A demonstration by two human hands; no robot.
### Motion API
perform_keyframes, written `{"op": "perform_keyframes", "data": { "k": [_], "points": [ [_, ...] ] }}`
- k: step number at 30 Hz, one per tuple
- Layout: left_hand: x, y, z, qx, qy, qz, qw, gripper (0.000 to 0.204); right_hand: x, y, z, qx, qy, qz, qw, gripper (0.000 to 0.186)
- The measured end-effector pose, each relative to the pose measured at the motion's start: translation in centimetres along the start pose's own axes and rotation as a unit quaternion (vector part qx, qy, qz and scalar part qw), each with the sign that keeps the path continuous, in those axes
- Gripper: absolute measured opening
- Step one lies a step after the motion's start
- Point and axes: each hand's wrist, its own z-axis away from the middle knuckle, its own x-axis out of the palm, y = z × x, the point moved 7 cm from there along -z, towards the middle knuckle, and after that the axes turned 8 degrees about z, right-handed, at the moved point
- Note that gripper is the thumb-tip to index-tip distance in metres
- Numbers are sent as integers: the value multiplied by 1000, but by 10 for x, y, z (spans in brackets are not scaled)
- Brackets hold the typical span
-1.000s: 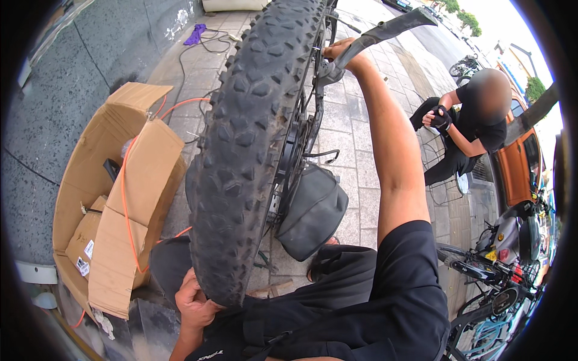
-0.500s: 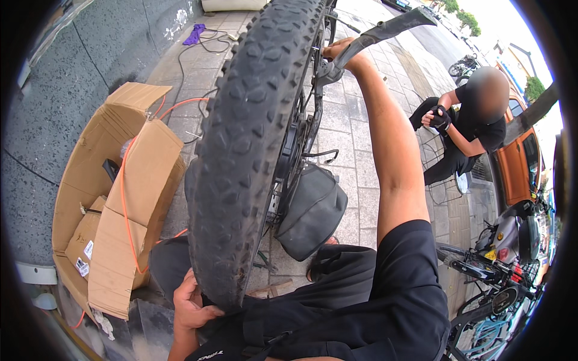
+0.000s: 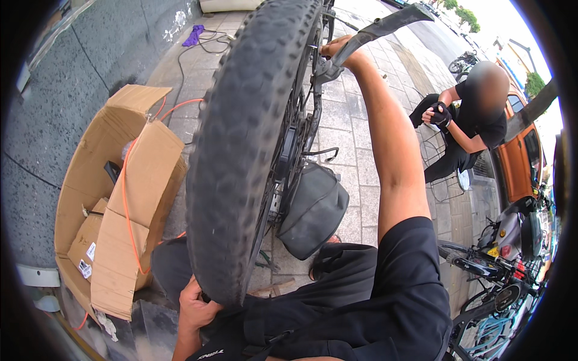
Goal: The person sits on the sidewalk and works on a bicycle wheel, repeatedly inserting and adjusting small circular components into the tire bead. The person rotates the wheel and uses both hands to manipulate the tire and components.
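A bicycle's fat knobbly tyre [image 3: 241, 138] stands upright in front of me, its tread smeared by motion. My left hand [image 3: 197, 307] is at the tyre's near lower end, fingers bent and thumb pointing right against a small dark thing I cannot make out. Stretched far forward, my right hand [image 3: 338, 47] has its fingers curled in beside the wheel's right side; what they grip is hidden. A dark kickstand-like arm [image 3: 385, 25] crosses in front of that wrist. Below the frame hangs a dark grey bag-like piece [image 3: 314, 210], perhaps the saddle.
An open cardboard box [image 3: 129, 240] with an orange hose [image 3: 126, 210] over it stands at left beside a grey wall [image 3: 114, 54]. A purple cloth [image 3: 193, 35] lies farther off. At right a person [image 3: 466, 120] sits near parked two-wheelers [image 3: 512, 246] and an orange vehicle [image 3: 522, 159].
The tread knobs, sharp before, are now blurred, so the wheel appears to be turning. My left hand has shifted slightly to the right and up; my right hand stays almost in place.
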Motion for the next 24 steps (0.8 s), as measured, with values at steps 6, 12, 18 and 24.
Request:
{"op": "perform_keyframes", "data": {
  "k": [6,12,18,24],
  "points": [
    [-13,22,-11,65,15,331,941,67,-2,-4,1,-7,7,-20,1000,45],
    [2,52,-24,133,-28,271,953,68,-5,-4,3,-26,27,-33,999,40],
    [8,53,-31,133,-22,210,968,76,-10,-14,9,-55,35,8,998,32],
    [17,60,-28,113,56,187,974,62,-16,-43,22,-172,50,169,969,38]
  ]
}}
